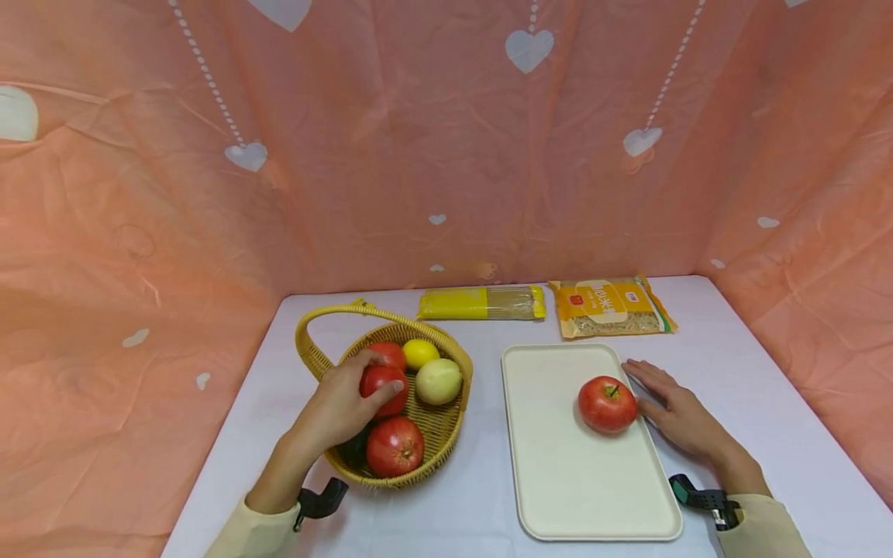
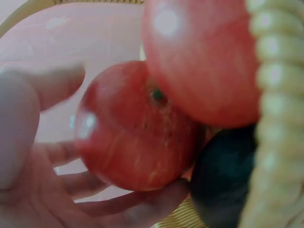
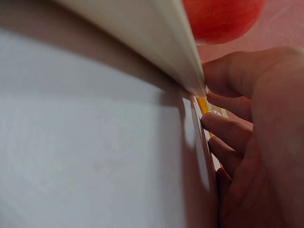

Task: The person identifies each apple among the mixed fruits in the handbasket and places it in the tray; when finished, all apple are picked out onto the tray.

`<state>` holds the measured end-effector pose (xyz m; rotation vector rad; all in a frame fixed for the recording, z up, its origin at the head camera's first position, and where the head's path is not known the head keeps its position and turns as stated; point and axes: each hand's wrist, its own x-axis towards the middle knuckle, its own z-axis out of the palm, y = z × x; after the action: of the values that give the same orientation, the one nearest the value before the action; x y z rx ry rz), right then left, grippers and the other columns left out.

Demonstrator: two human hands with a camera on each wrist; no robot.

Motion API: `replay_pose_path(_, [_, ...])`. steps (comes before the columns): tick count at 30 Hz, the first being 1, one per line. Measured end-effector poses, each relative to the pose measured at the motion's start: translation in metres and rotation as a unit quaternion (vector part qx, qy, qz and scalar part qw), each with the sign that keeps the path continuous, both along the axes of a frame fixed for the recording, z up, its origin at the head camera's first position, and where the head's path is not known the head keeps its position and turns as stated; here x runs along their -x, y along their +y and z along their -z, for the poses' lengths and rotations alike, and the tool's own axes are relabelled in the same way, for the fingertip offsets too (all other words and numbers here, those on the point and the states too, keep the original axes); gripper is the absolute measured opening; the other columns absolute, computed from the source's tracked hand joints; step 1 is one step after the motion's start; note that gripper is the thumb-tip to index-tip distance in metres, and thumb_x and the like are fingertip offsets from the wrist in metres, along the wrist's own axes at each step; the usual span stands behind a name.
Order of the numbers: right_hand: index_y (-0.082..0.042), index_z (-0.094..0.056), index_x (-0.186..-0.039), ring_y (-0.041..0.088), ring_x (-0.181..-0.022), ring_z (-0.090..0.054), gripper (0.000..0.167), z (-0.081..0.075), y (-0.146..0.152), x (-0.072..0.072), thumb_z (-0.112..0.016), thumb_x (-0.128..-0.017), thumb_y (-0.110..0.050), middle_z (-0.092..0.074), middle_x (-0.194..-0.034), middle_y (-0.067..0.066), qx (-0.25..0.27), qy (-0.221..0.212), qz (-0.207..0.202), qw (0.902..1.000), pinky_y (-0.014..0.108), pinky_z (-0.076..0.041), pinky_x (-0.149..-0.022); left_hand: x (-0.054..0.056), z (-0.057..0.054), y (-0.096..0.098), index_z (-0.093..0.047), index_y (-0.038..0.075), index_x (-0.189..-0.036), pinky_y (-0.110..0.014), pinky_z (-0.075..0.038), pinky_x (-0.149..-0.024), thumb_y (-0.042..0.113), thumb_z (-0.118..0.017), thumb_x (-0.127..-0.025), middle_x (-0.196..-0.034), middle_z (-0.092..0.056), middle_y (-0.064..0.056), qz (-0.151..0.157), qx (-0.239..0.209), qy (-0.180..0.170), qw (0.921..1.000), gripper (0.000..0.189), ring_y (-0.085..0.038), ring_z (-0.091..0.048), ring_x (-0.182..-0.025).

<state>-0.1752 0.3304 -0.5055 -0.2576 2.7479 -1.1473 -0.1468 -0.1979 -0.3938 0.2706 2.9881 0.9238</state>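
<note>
My left hand reaches into a yellow wicker basket with its thumb and fingers around a red apple. In the left wrist view the fingers curve under that apple, beside a dark green, smooth fruit or vegetable. Another apple sits nearer the basket's front, and a third red fruit lies behind the held one. My right hand rests at the right rim of a cream tray, thumb at the edge, fingers loosely extended. One red apple stands on the tray.
A lemon and a pale yellow-green round fruit lie in the basket's right side. The basket's handle arches over its left and back. Behind stand a yellow noodle packet and an orange bag on the white table.
</note>
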Motion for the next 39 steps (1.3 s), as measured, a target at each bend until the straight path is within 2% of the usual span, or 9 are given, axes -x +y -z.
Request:
replay_pose_path(4, [-0.012,-0.042,-0.169,0.056,-0.164,-0.017,0.067,0.001,0.000,0.000,-0.066,-0.108,-0.021,-0.028,-0.177,0.027,0.001,-0.002,0.001,1.0000,0.087,-0.021,-0.120,-0.001,0.000,0.002,-0.066,0.010,-0.134,-0.061,-0.060,-0.098,0.034,-0.085,-0.096,-0.131,-0.073,-0.016,-0.007,-0.005,0.002,1.0000,0.049,-0.039,-0.067,-0.118])
replay_pose_path(11, [-0.012,-0.042,-0.169,0.056,-0.164,-0.017,0.067,0.001,0.001,0.001,-0.066,-0.108,-0.021,-0.028,-0.177,0.027,-0.002,-0.001,0.004,1.0000,0.086,-0.021,-0.120,-0.004,-0.003,0.002,-0.062,0.004,-0.148,-0.059,-0.063,-0.092,0.044,-0.086,-0.093,-0.129,-0.074,-0.020,-0.027,0.010,-0.049,0.9984,0.071,-0.041,-0.066,-0.117])
replay_pose_path(15, [-0.011,-0.043,-0.169,0.056,-0.164,-0.017,0.066,0.000,0.001,0.001,-0.066,-0.108,-0.021,-0.029,-0.177,0.027,-0.004,0.001,0.003,1.0000,0.085,-0.021,-0.121,-0.004,-0.003,0.001,-0.063,0.003,-0.148,-0.056,-0.064,-0.090,0.047,-0.085,-0.093,-0.123,-0.076,-0.020,-0.031,0.012,-0.055,0.9979,0.074,-0.038,-0.069,-0.112])
replay_pose_path(21, [-0.010,-0.044,-0.168,0.056,-0.164,-0.018,0.065,0.000,0.001,0.000,-0.066,-0.107,-0.020,-0.031,-0.176,0.027,-0.003,0.008,0.002,1.0000,0.085,-0.021,-0.122,-0.002,0.001,-0.006,-0.063,0.002,-0.150,-0.054,-0.065,-0.090,0.042,-0.090,-0.089,-0.122,-0.076,-0.022,-0.030,-0.019,-0.045,0.9984,0.078,-0.034,-0.074,-0.105])
replay_pose_path(24, [-0.010,-0.045,-0.167,0.056,-0.164,-0.019,0.064,0.001,0.001,0.001,-0.066,-0.107,-0.018,-0.032,-0.176,0.027,-0.002,0.011,0.002,0.9999,0.084,-0.021,-0.122,-0.003,0.002,-0.012,-0.062,0.002,-0.152,-0.054,-0.065,-0.093,0.038,-0.091,-0.087,-0.126,-0.075,-0.023,-0.021,-0.056,-0.044,0.9972,0.080,-0.033,-0.075,-0.108])
replay_pose_path(27, [-0.011,-0.044,-0.168,0.056,-0.164,-0.018,0.064,0.001,0.001,0.001,-0.065,-0.108,-0.019,-0.031,-0.176,0.027,-0.001,0.008,0.002,1.0000,0.085,-0.021,-0.122,-0.005,0.001,-0.018,-0.062,0.005,-0.154,-0.051,-0.065,-0.096,0.034,-0.093,-0.087,-0.132,-0.074,-0.023,-0.004,-0.118,-0.059,0.9913,0.079,-0.030,-0.076,-0.113])
replay_pose_path(32, [-0.012,-0.043,-0.169,0.056,-0.164,-0.017,0.066,0.001,0.000,0.001,-0.066,-0.108,-0.021,-0.029,-0.177,0.026,-0.001,0.001,0.004,1.0000,0.085,-0.021,-0.121,-0.012,-0.002,-0.029,-0.060,0.010,-0.156,-0.043,-0.065,-0.099,0.024,-0.092,-0.089,-0.146,-0.066,-0.022,0.031,-0.220,-0.084,0.9714,0.075,-0.031,-0.075,-0.121])
replay_pose_path(34, [-0.012,-0.042,-0.169,0.056,-0.164,-0.017,0.066,0.001,0.000,0.001,-0.066,-0.108,-0.021,-0.029,-0.177,0.027,-0.001,0.000,0.005,1.0000,0.085,-0.021,-0.121,-0.014,-0.003,-0.033,-0.059,0.012,-0.156,-0.039,-0.065,-0.100,0.021,-0.092,-0.090,-0.151,-0.062,-0.022,0.043,-0.247,-0.086,0.9641,0.075,-0.031,-0.074,-0.123])
replay_pose_path(39, [-0.011,-0.043,-0.169,0.056,-0.164,-0.017,0.066,0.001,0.000,0.000,-0.066,-0.108,-0.021,-0.029,-0.177,0.027,-0.002,-0.003,0.007,1.0000,0.085,-0.022,-0.121,-0.020,-0.004,-0.040,-0.057,0.011,-0.158,-0.026,-0.060,-0.102,0.014,-0.091,-0.090,-0.157,-0.058,-0.020,0.086,-0.280,-0.077,0.9531,0.077,-0.026,-0.072,-0.127])
